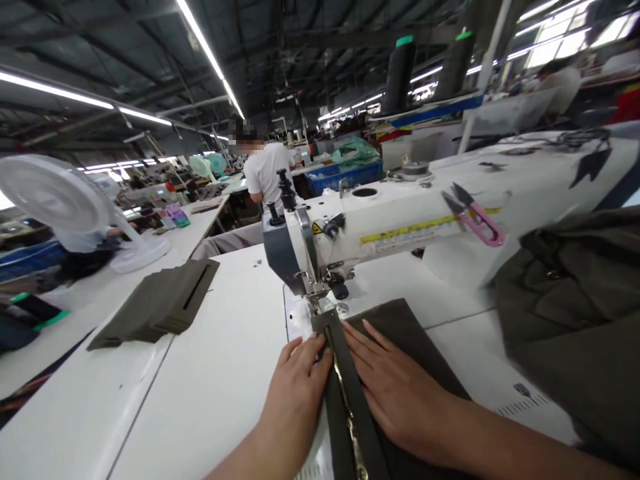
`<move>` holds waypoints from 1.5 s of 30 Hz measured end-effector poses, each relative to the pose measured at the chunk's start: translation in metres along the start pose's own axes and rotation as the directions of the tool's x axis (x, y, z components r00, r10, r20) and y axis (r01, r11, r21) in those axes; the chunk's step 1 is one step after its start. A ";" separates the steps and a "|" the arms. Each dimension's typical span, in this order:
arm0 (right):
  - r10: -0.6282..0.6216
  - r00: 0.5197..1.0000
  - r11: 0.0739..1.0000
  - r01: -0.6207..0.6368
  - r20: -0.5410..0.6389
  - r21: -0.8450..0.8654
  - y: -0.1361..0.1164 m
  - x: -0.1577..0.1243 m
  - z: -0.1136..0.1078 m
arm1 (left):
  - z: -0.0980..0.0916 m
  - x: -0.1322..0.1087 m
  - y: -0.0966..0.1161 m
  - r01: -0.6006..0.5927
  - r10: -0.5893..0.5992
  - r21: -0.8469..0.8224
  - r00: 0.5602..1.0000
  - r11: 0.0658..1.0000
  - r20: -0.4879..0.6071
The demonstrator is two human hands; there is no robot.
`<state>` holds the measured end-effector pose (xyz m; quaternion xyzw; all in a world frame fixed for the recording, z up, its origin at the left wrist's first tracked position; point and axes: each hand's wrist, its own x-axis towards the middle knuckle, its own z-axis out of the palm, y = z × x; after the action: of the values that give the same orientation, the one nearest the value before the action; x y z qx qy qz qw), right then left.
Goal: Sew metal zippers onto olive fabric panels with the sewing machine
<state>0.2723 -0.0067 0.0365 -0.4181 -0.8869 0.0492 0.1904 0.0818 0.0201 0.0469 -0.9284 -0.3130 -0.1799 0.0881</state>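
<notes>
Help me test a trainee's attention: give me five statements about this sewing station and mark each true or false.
1. The gold zipper runs between the left hand and the right hand. True.
2. The pink-handled snips lie on the white tabletop. False: the snips are on the arm of the sewing machine.
3. A white fan stands at the left of the view. True.
4. The stack of fabric pieces is under the right hand. False: the stack lies apart, farther left than the left hand.
5. The tall thread cone behind the sewing machine has a green top. True.
</notes>
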 end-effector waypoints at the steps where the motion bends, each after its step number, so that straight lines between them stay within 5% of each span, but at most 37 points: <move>1: 0.000 1.000 1.000 0.000 0.006 0.000 0.001 0.001 0.000 | 0.001 0.000 -0.001 -0.001 0.001 0.005 1.000 1.000 0.007; 16: -0.001 0.999 0.994 0.006 0.041 -0.113 0.022 0.029 0.005 | 0.014 0.020 -0.026 0.047 -0.046 -0.011 0.999 0.999 0.021; 32: 0.000 1.000 0.997 0.000 0.001 -0.081 0.022 0.026 0.006 | 0.015 0.019 -0.026 0.009 -0.009 -0.011 0.999 1.000 -0.038; 45: 0.022 0.999 0.998 -0.024 -0.032 -0.064 0.024 0.026 0.010 | 0.009 0.025 -0.024 -0.021 0.020 0.036 0.999 0.999 0.046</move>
<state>0.2709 0.0298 0.0294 -0.4350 -0.8800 0.0166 0.1899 0.0883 0.0554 0.0494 -0.9336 -0.3087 -0.1521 0.0999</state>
